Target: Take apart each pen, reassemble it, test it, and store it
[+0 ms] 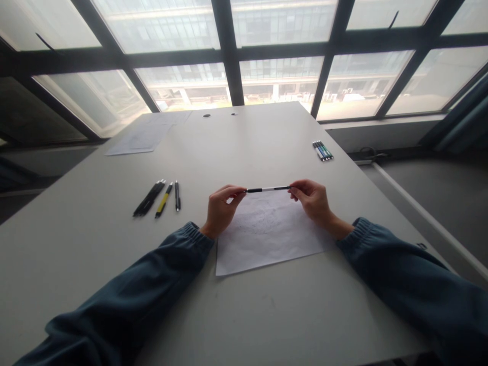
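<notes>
- Over the white sheet [267, 244], you held a thin pen [267, 189] flat, just above the paper and not touching it.
- Your left hand [221, 208] pinched one end, with its fingertips closed on it.
- Your right hand [310, 198] pinched the other end the same way.
- That looked like a good hold to me: both ends pinched, the pen level, both wrists low near the table [267, 315].
- A soft pinch was best, I think, since a thin pen could slip or bend under a hard squeeze.
- Some loose pens [157, 198] lay side by side to your left, well apart from the sheet.
- A bunch of pens [323, 150] lay farther off on your right.
- One far paper [145, 134] lay near the back edge of the table.
</notes>
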Demonstrator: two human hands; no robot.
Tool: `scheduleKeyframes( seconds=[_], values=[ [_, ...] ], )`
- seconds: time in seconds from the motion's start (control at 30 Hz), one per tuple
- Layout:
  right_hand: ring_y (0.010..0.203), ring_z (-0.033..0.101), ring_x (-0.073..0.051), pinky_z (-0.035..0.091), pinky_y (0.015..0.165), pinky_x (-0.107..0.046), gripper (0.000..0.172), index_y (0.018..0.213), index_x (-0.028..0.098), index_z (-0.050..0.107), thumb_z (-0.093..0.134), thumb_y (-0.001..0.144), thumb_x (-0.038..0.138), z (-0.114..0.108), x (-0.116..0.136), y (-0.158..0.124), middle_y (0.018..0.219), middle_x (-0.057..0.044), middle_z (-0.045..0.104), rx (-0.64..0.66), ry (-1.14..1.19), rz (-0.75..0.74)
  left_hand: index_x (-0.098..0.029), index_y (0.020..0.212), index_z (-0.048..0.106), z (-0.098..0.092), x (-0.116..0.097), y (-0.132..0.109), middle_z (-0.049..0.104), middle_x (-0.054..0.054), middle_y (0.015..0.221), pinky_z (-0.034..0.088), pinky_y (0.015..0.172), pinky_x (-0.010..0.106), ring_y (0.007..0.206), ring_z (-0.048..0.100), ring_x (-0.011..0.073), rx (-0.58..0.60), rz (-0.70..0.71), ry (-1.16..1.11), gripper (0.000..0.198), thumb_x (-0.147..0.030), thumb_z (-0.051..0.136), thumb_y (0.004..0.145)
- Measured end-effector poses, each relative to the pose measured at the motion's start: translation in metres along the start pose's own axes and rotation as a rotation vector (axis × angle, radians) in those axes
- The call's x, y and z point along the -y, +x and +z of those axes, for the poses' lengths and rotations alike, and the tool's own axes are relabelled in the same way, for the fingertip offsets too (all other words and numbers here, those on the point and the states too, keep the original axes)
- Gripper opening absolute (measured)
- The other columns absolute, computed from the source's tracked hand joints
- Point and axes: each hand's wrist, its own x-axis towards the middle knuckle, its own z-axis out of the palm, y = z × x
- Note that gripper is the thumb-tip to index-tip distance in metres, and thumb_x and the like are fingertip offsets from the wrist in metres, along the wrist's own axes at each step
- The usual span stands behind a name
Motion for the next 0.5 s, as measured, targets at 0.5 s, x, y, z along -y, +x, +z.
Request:
scheduleKeyframes(
  seconds=[0.5],
  values=[
    [0.057,0.063,-0.013,0.052,0.055,-0.027,0.019,0.087,0.017,0.072,0.077,0.079,0.033,-0.0007,0.0009,-0.0003,0.07,-0.003,0.072,0.001,-0.03,-0.002,-0.02,0.095,0.078,0.0008,-0.0017,-0.0003,0.075,0.005,0.091,0.058,0.075,0.027,0.08,0.069,0.0153,0.002,-0.045,-0.008,0.016,-0.032,0.072,0.087]
  ],
)
